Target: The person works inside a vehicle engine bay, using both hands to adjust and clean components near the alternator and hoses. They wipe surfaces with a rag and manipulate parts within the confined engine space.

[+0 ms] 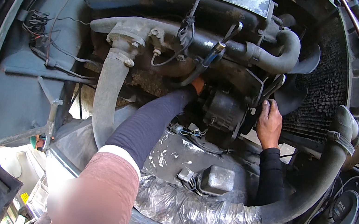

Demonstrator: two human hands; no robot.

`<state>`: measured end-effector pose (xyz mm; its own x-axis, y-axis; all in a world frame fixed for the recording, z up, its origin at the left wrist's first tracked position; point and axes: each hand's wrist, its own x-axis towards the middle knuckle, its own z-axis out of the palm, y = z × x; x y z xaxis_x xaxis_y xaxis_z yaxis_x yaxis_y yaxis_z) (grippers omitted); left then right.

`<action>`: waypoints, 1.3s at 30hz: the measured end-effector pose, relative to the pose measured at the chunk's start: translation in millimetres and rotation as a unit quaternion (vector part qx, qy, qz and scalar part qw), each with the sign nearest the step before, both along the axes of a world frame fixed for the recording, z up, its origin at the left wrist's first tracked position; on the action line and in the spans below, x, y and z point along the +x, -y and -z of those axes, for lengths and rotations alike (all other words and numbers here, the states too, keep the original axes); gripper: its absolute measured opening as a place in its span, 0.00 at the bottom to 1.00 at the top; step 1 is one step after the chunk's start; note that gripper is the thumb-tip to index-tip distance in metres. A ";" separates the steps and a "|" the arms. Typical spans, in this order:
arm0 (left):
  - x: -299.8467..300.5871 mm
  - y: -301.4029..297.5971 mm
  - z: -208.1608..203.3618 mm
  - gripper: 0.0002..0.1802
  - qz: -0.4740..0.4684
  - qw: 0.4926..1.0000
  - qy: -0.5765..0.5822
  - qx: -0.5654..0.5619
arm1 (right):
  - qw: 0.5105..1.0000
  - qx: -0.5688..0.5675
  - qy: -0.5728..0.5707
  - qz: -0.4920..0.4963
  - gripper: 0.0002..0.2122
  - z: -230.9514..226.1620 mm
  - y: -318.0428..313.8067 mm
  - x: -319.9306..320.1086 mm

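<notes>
Below the long grey metal manifold [173, 31], a black ribbed cylindrical alternator [223, 109] sits between the mostly hidden left hand [198, 86] and the curled right hand [269, 125]; whether either grips anything, I cannot tell.

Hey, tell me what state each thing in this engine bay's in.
Long hose: partly wrapped in silvery film
Left hose: clamped at its top
Right hose clamp: fitted round the long hose
Wire bundle: loosely coiled
Left hand: mostly hidden, grip unclear
Right hand: fingers curled, grip unclear
</notes>
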<state>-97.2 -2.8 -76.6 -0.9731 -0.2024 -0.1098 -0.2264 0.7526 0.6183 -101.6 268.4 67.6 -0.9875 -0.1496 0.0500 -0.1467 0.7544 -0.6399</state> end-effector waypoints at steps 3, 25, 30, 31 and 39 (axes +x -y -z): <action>13.0 11.7 -4.3 0.29 -0.030 0.998 0.050 0.037 | 1.000 -0.001 -0.010 0.000 0.12 1.5 -1.5 -1.1; 16.3 -7.5 13.2 0.28 -0.078 0.993 0.087 -0.007 | 0.998 0.030 -0.046 -0.005 0.13 2.3 1.9 2.2; 23.0 -4.6 14.4 0.28 -0.078 0.992 0.095 -0.003 | 0.998 0.044 -0.049 -0.002 0.14 8.0 -3.2 0.9; 22.9 -5.8 14.6 0.28 -0.077 0.993 0.095 -0.002 | 0.997 0.049 -0.055 -0.001 0.15 9.2 -4.4 0.7; 20.4 -9.2 18.8 0.27 -0.081 0.992 0.098 -0.006 | 0.999 0.041 -0.035 0.003 0.16 10.5 -2.6 2.2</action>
